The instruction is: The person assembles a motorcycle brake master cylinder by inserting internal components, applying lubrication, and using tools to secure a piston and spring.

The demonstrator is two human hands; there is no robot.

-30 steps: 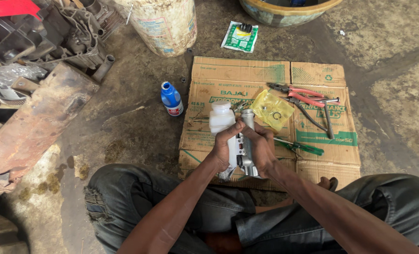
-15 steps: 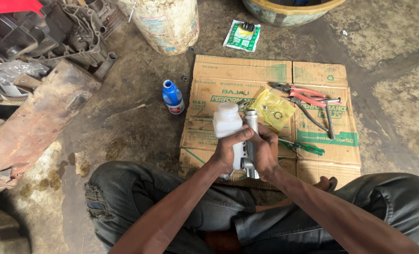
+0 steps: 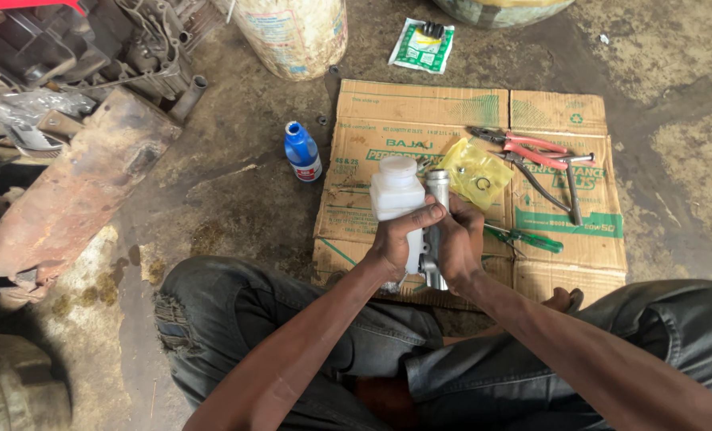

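Both my hands grip one part over a flattened cardboard sheet (image 3: pixel 420 112) on the floor. My left hand (image 3: pixel 400 239) wraps the white plastic reservoir (image 3: pixel 396 187) with its round cap. A grey metal cylinder body (image 3: pixel 437 191), joined to the reservoir, stands upright under the fingers of my right hand (image 3: pixel 460 243). Just right of the cylinder lies a yellow plastic bag (image 3: pixel 475 172) with a small black ring on it.
Red-handled pliers (image 3: pixel 523 148), thin metal tools (image 3: pixel 567 187) and a green-handled screwdriver (image 3: pixel 527 238) lie on the cardboard. A small blue bottle (image 3: pixel 301 152) stands on the concrete at left. Rusty engine parts (image 3: pixel 76 175), a bucket (image 3: pixel 292 32) and a green packet (image 3: pixel 422 44) lie beyond.
My hands have held the reservoir and cylinder throughout and turned it a little, so the white reservoir now stands more upright. Nothing else has moved.
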